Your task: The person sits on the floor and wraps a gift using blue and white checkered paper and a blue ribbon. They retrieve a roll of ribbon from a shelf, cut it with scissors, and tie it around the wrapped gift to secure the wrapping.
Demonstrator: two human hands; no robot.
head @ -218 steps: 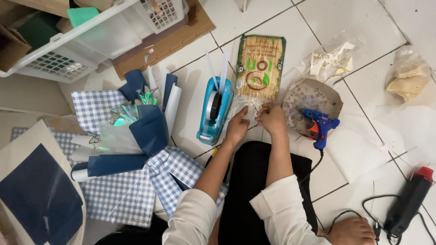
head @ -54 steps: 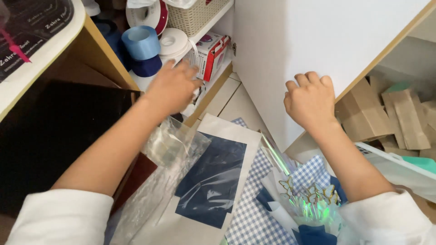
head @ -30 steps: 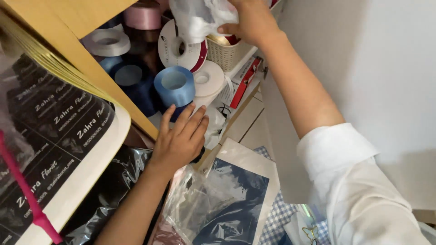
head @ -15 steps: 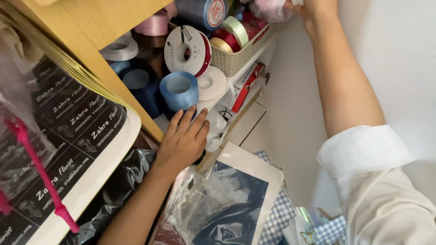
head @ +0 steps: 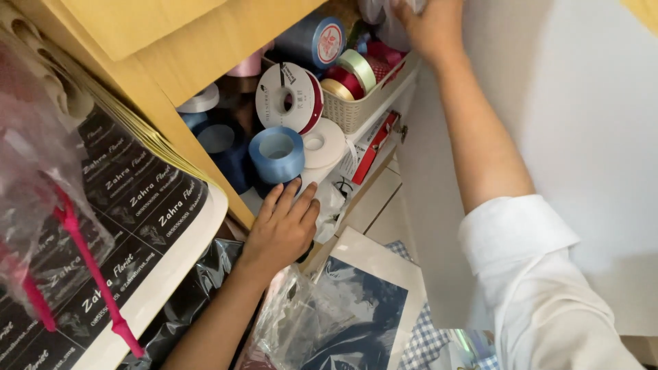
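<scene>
Left hand [head: 281,229] stayed spread flat on the shelf edge, fingertips touching the light blue ribbon roll [head: 277,154]. Right hand [head: 430,27], above the woven basket [head: 356,113], had reached higher than before; grip partly out of frame, cannot tell.

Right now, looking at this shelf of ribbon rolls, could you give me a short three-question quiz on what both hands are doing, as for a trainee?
1. True or false: the left hand rests by the light blue ribbon roll.
2. The right hand reaches: A) down to the floor, B) up above the white basket, C) onto the checked cloth.
3. What colour is the sleeve on the right arm?

Key: 1 true. 2 B. 3 white.
</scene>
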